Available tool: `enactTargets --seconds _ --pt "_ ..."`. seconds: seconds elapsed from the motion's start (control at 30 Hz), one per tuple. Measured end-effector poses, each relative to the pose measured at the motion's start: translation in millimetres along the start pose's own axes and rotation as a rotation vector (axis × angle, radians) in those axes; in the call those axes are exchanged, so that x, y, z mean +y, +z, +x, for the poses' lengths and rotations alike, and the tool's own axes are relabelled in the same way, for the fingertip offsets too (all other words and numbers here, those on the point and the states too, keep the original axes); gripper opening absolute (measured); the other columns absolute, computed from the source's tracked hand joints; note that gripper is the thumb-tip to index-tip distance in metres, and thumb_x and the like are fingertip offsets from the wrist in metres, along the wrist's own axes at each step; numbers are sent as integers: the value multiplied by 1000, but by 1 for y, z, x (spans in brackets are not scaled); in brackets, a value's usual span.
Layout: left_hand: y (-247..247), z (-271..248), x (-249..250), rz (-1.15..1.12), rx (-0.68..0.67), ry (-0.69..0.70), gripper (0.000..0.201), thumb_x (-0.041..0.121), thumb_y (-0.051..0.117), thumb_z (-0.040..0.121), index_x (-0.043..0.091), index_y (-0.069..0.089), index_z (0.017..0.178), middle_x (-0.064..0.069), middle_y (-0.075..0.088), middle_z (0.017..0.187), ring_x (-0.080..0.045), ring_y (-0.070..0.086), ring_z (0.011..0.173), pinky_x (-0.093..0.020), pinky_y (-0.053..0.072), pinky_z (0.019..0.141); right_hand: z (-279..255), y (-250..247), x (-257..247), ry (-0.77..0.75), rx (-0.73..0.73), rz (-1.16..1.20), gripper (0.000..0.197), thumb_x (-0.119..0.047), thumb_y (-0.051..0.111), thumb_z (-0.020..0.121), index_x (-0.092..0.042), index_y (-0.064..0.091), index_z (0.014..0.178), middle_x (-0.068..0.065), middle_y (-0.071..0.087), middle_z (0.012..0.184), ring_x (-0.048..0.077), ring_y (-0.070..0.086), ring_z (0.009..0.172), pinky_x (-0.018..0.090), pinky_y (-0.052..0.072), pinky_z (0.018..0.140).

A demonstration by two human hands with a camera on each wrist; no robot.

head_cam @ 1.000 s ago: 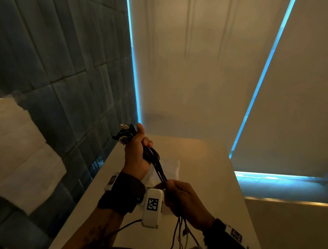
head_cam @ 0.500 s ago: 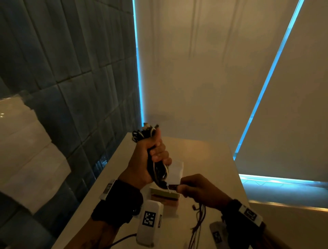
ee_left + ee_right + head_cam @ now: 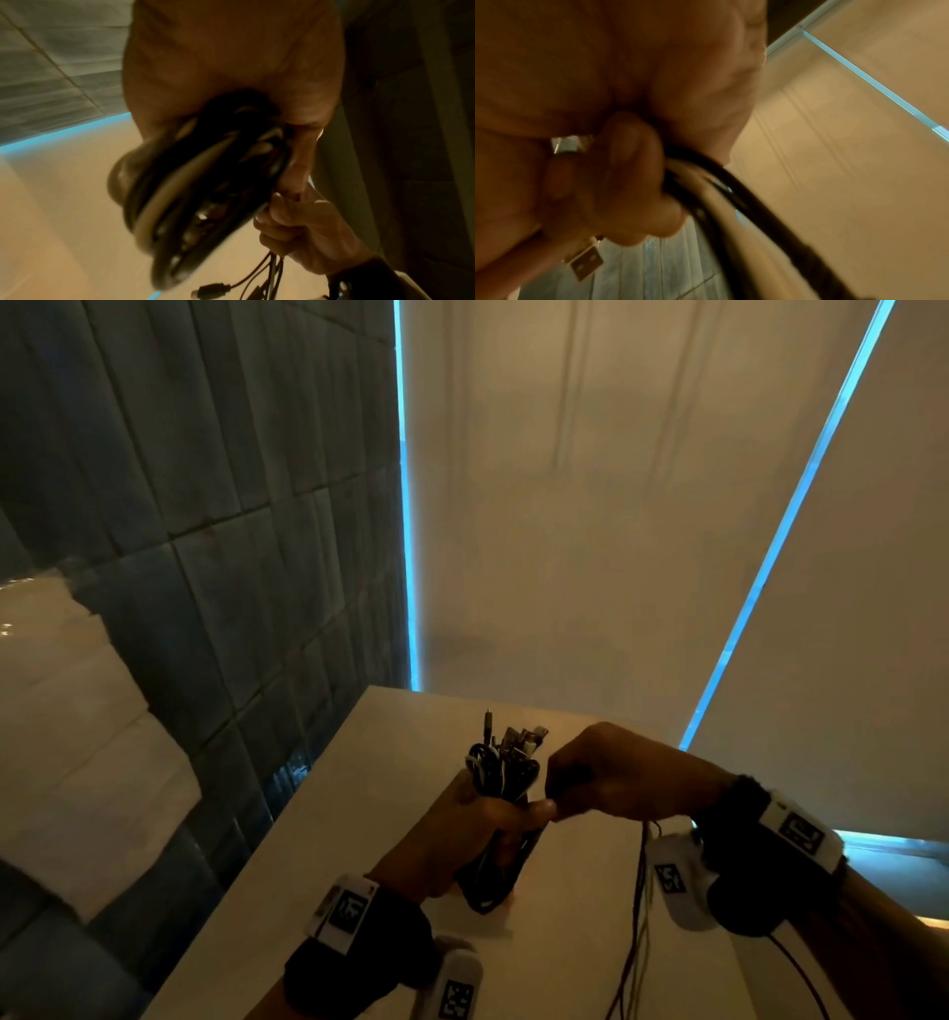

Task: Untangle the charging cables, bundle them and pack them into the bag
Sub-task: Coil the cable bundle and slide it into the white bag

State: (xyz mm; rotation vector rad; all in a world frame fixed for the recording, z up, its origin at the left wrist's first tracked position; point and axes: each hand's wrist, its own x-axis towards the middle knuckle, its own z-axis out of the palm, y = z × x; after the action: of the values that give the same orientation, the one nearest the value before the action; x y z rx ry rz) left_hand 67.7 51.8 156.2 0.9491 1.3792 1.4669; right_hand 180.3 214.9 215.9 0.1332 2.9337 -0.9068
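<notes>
— Dim room: dark tiled wall (image 3: 195, 516) across the upper left of the frame, pale roller blinds (image 3: 590, 505) filling the centre and right, thin blue light strips between them. Below sits a light table (image 3: 359, 814).

— Where are the cables?

— Lower centre of the head view, above the table. The left hand (image 3: 462, 839) is clenched around a folded cable bundle (image 3: 500, 793). Its long axis runs near upright, tipped slightly: the connector ends (image 3: 518, 737) fan out toward the top of the frame, and the looped folds (image 3: 485, 891) hang out below the fist.

— And the other hand?

— The right hand (image 3: 616, 778) is just right of the bundle, fingers curled, its fingertips meeting the left thumb at the bundle's side. Its wrist view shows those fingers (image 3: 634, 172) closed on dark cable strands (image 3: 744, 203). Loose cable tails (image 3: 639, 916) drop from that hand toward the bottom edge of the frame.

— Any plugs close up?

— A silver USB plug (image 3: 582, 257) pokes out under the right hand. In the left wrist view the bundle (image 3: 200, 192) is blurred, with a dark plug (image 3: 210, 290) dangling at the bottom.

— The bag? Anything in it?

— I cannot pick out a bag in these views, so I cannot tell.
</notes>
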Motion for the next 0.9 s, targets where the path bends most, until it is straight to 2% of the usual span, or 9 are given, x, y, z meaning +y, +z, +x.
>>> enactTargets --seconds 0.07,0.17,0.3,0.37,0.43,0.5,0.57,0.8,0.9 --pt "4 3 -2 40 22 54 13 20 71 76 30 68 69 8 57 62 -9 59 66 -29 49 74 3 -4 -2 -22 22 -32 6 -19 70 86 -16 71 81 -14 63 68 -1 59 65 12 43 63" --pt "8 1 -3 14 42 105 20 9 68 81 28 65 74 17 62 67 -1 62 75 -25 44 81 6 -6 -2 -41 29 -26 6 -17 70 86 -15 71 81 -14 63 69 2 60 66 14 46 64" --pt "9 -4 -7 -71 -58 76 25 10 66 81 16 66 105 -4 71 96 -25 67 90 -38 55 81 9 -6 -4 -87 37 -60 5 -14 72 85 -9 72 84 -12 69 74 3 65 69 18 51 67" --pt "9 -8 -8 -64 -111 76 27 9 63 81 16 65 107 -8 70 89 -27 67 81 -39 56 75 8 -11 -7 -93 35 -31 4 -15 75 81 -13 73 79 -16 68 69 1 64 63 14 49 61" --pt "9 -10 -7 -68 -78 109 17 9 65 80 20 68 92 -4 68 76 -24 63 71 -41 53 73 6 -18 -11 -84 61 -13 13 -19 79 77 -21 69 70 -19 63 58 2 59 54 11 42 53" --pt "6 -10 -6 -65 -46 138 11 13 68 79 24 69 78 -2 64 69 -21 59 65 -39 52 70 5 -24 -10 -62 102 -23 15 -27 81 73 -16 71 71 -6 67 62 10 59 56 24 47 54" --pt "2 -10 -5 -54 -31 155 9 20 71 79 22 67 72 -1 60 64 -18 55 59 -32 50 63 5 -27 -8 -44 133 -36 25 -33 81 71 -10 72 74 3 65 63 14 55 56 26 45 56" --pt "-4 -9 -8 -89 -33 91 37 30 76 73 0 60 87 -1 47 54 -14 47 46 -26 46 54 2 -43 -6 65 194 -28 19 -32 79 74 -15 72 71 -7 52 53 6 42 51 15 34 51" --pt "-4 -10 -10 -96 -41 84 22 30 75 74 12 62 75 -2 46 53 -13 47 44 -24 45 52 1 -43 -3 95 200 -19 19 -33 78 74 -15 72 72 -9 49 50 5 40 50 14 32 49"
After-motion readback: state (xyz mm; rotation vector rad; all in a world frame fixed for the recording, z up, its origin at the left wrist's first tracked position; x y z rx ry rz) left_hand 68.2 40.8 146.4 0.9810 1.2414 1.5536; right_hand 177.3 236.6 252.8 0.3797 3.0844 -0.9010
